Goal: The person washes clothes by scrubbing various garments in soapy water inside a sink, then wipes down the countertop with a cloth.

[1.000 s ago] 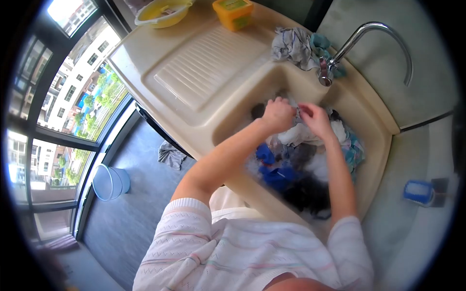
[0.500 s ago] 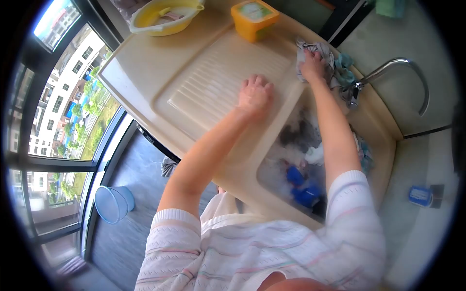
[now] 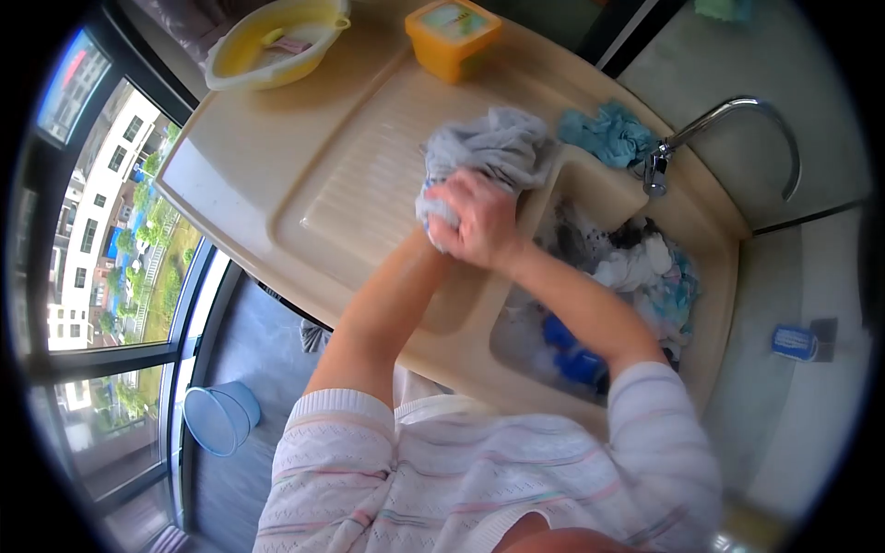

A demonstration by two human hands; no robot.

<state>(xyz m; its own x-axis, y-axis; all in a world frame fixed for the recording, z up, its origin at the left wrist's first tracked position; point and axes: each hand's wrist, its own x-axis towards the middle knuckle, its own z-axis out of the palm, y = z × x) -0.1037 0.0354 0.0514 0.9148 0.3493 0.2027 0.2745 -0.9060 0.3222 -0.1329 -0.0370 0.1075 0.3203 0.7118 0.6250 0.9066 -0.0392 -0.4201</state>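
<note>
A wet grey garment (image 3: 502,147) lies bunched on the ribbed washboard (image 3: 355,184), at the edge of the basin. My right hand (image 3: 484,221) is closed on its near end, with the fingers bent over the cloth. Under that hand and the cloth is my left hand (image 3: 441,251); only its wrist side shows and its fingers are hidden. A teal cloth (image 3: 610,134) lies crumpled on the ledge beside the faucet (image 3: 656,170). Soapy water in the basin (image 3: 502,346) holds a white cloth (image 3: 636,267), a blue piece (image 3: 573,355) and dark clothes.
An orange tub (image 3: 452,41) and a yellow-and-white bowl (image 3: 277,46) stand at the counter's far side. A light blue bucket (image 3: 221,419) is on the floor at left, by the windows. A blue packet (image 3: 795,343) is on the right wall.
My right hand has brought the grey garment from beside the faucet leftward onto the washboard. It now meets my left hand, which lay bare on the board before.
</note>
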